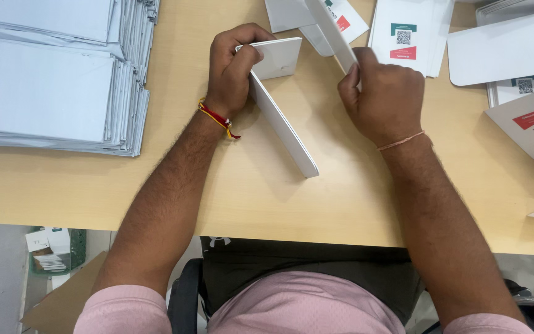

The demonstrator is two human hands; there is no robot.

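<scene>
Head view looks down on a pale wooden table (pixel 341 204) where two bare hands work a white folded card (pixel 282 124). That card is the landmark: it stands on edge near the middle of the table, one long panel running toward the person, a shorter panel (pixel 279 57) bent off at its far end.

Left hand (pixel 233 68) is at the card's far end, fingers clenched on the fold where the short panel meets the long one, thumb pressing the corner. Right hand (pixel 384 93) is to the right of the card, fingers curled around the lower end of a second white strip (pixel 332 31) that slants away toward the far edge.

Left of the card lies a thick stack of white sheets (pixel 57 74). Right of it and beyond sit printed cards (pixel 409 37) with green and red patches, and more rounded white boards (pixel 526 124) lie at the far right.

To do this fold well, I judge the left thumb should stay right on the crease line so the bend comes square, while the right hand keeps its strip steady and clear of the standing panel. Pressing along the crease in one firm pass would likely avoid a wavy edge.
</scene>
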